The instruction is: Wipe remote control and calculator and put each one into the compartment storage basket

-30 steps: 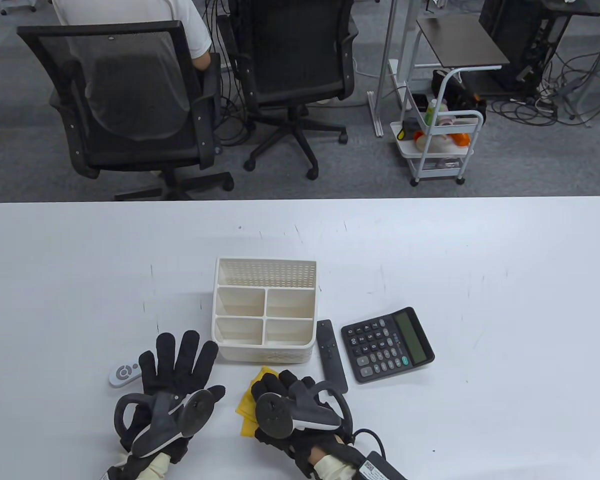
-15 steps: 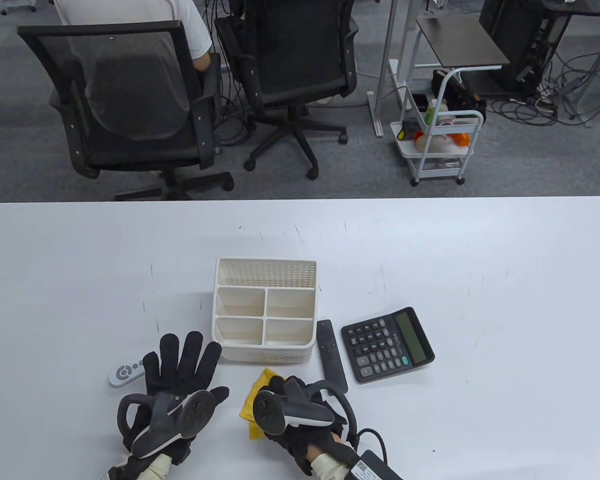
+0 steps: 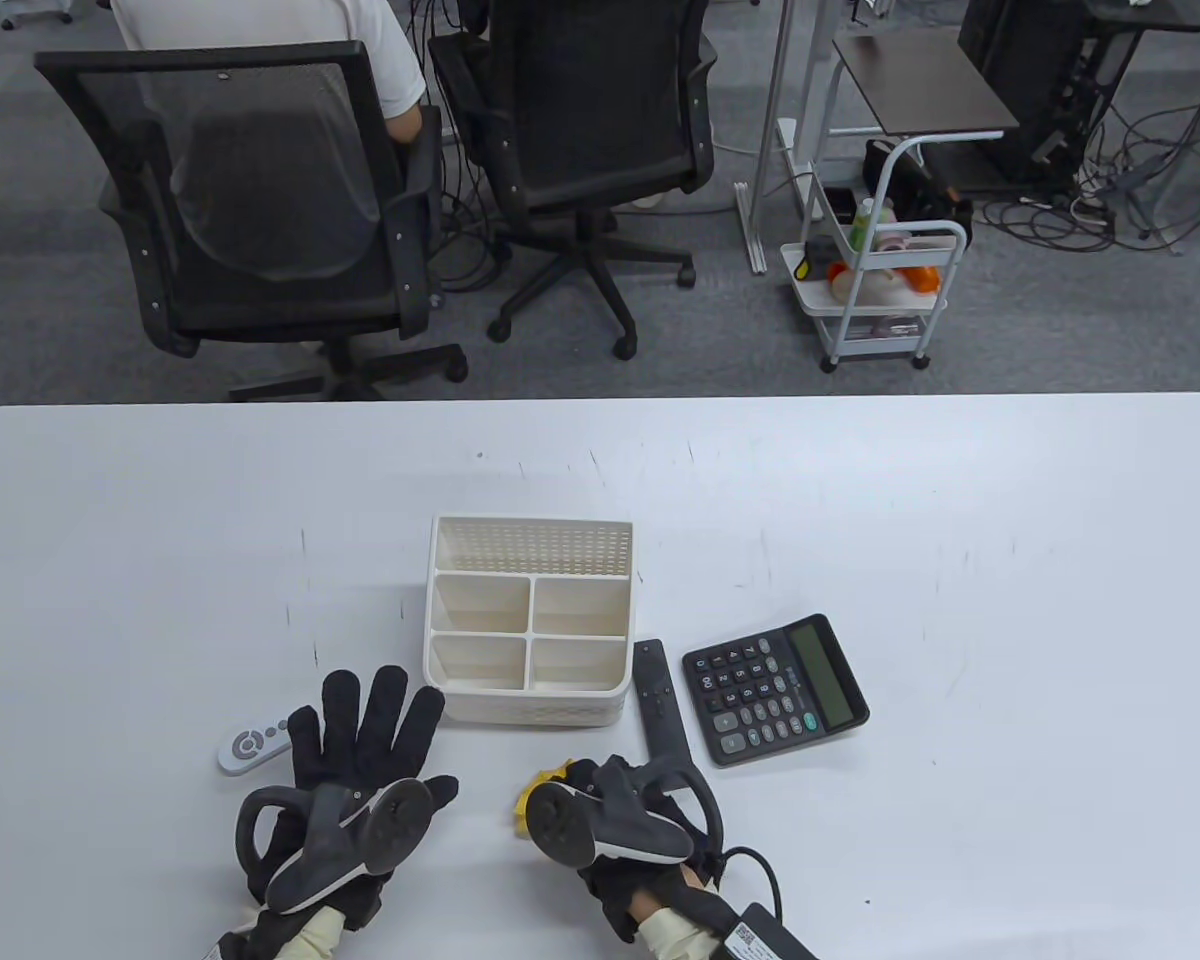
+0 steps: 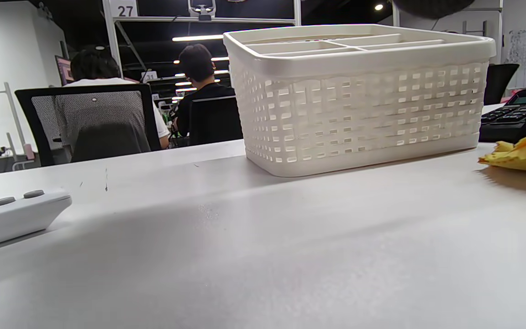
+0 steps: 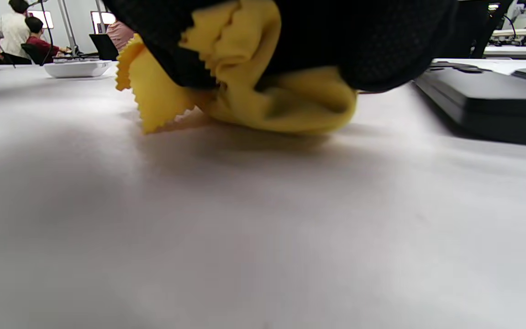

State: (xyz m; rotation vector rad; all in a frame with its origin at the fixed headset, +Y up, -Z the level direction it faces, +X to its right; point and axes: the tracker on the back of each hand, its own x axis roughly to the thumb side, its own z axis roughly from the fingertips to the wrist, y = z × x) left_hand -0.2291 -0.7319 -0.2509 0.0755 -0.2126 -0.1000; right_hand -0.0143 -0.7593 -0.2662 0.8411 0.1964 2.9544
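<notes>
Bunching the soft yellow cloth (image 5: 263, 100), the right hand (image 3: 620, 830) gripped it; left hand (image 3: 360, 740) lay flat, holding nothing. Black remote (image 3: 662, 710) at one o'clock looked light, rigid; best pinched by its long edges.

A white sign (image 4: 122, 8) on the background rack reads "27".

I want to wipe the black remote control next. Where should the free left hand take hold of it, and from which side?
Probably the black remote control is best pinched across its long edges near the far end, coming from above. It lies flat between the storage basket and calculator; its near end sits by the right hand, which grips the yellow cloth.
</notes>
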